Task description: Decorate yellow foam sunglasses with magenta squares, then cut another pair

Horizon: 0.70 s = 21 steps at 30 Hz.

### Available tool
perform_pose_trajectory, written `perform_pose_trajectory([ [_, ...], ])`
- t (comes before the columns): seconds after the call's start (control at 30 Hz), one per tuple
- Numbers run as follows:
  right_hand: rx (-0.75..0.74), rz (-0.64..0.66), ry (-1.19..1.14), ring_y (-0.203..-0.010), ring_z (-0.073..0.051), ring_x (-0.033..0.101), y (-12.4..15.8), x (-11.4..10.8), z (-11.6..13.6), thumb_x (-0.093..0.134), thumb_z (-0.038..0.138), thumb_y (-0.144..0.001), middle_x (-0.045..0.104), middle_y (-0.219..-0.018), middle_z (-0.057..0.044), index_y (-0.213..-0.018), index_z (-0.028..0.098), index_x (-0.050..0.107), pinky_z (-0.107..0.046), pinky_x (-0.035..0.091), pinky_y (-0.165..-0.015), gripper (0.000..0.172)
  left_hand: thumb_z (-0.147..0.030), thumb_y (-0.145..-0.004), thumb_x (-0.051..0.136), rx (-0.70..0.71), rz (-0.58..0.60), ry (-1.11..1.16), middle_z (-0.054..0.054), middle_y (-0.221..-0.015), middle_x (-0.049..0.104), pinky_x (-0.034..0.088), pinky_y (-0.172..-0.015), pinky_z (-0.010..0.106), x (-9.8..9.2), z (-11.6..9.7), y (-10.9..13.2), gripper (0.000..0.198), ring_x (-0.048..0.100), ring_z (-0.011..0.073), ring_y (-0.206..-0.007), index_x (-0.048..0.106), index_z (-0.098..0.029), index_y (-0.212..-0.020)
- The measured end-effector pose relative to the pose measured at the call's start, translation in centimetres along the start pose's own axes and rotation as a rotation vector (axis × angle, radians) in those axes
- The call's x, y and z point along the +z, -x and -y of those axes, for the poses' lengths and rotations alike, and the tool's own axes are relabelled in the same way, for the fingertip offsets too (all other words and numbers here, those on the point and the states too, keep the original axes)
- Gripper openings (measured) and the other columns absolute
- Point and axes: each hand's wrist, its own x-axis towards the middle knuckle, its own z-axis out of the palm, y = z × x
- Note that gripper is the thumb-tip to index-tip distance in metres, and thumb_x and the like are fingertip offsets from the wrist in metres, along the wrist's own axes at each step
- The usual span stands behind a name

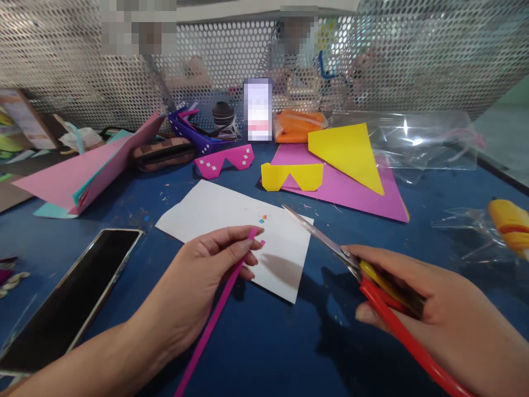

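Note:
My left hand [225, 256] pinches a narrow magenta paper strip [222, 306] near its upper end; the strip runs down past the bottom edge of the view. In my right hand [433, 303] is a pair of scissors [336, 248] with red and yellow handles, its blades pointing up and left, apart from the strip. A white sheet of paper [194, 209] lies beneath my left fingertips, bearing a few tiny coloured paper bits [263, 219]. Behind it lie a pink paper glasses shape [221, 164] with small white squares and a plain yellow glasses shape [268, 177].
A dark phone [78, 298] lies at left, near folded pink paper [111, 160]. Yellow paper [351, 154] rests on a purple sheet [388, 204]. A lit phone [258, 110] stands against the perforated metal screen [219, 44]. Clear plastic [425, 138] lies back right.

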Motion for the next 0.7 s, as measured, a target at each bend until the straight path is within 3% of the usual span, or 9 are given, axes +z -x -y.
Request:
perform_pose_trajectory([
  [0.1, -0.002, 0.052, 0.001, -0.08, -0.023, 0.076, 0.2, 0.2, 0.1, 0.077, 0.04, -0.071, 0.077, -0.102, -0.002, -0.121, 0.03, 0.067, -0.023, 0.062, -0.061, 0.053, -0.021, -0.076, 0.08, -0.004, -0.021, 0.032, 0.002, -0.082, 0.074, 0.054, -0.058, 0.018, 0.1, 0.1, -0.2, 0.024, 0.063, 0.0092, -0.061, 0.076, -0.02, -0.099],
  [0.23, -0.029, 0.157, 0.04, -0.084, -0.022, 0.075, 0.3, 0.5, 0.3, 0.078, 0.029, -0.068, 0.074, -0.107, -0.001, -0.124, 0.035, 0.064, -0.024, 0.063, -0.067, 0.058, -0.019, -0.074, 0.081, -0.053, 0.01, 0.056, 0.002, -0.077, 0.073, 0.054, -0.058, 0.016, 0.5, 0.4, -0.1, 0.011, 0.064, 0.0087, -0.061, 0.075, -0.016, -0.084],
  [0.37, -0.067, 0.214, 0.069, -0.084, -0.02, 0.074, 0.3, 0.5, 0.2, 0.077, 0.023, -0.068, 0.073, -0.108, -0.002, -0.13, 0.034, 0.06, -0.023, 0.062, -0.07, 0.065, -0.021, -0.075, 0.08, -0.068, 0.065, 0.066, 0.002, -0.077, 0.074, 0.053, -0.058, 0.014, 0.7, 0.6, 0.0, 0.011, 0.064, 0.0077, -0.06, 0.074, -0.015, -0.083],
  [0.7, -0.177, 0.255, 0.127, -0.087, -0.021, 0.074, 0.3, 0.3, -0.3, 0.067, 0.032, -0.08, 0.072, -0.107, -0.003, -0.136, 0.034, 0.057, -0.028, 0.062, -0.073, 0.057, -0.018, -0.077, 0.078, -0.093, 0.091, 0.084, 0.0, -0.076, 0.074, 0.053, -0.061, 0.014, 0.9, 1.0, 0.2, 0.007, 0.066, 0.0074, -0.061, 0.073, -0.016, -0.082],
])
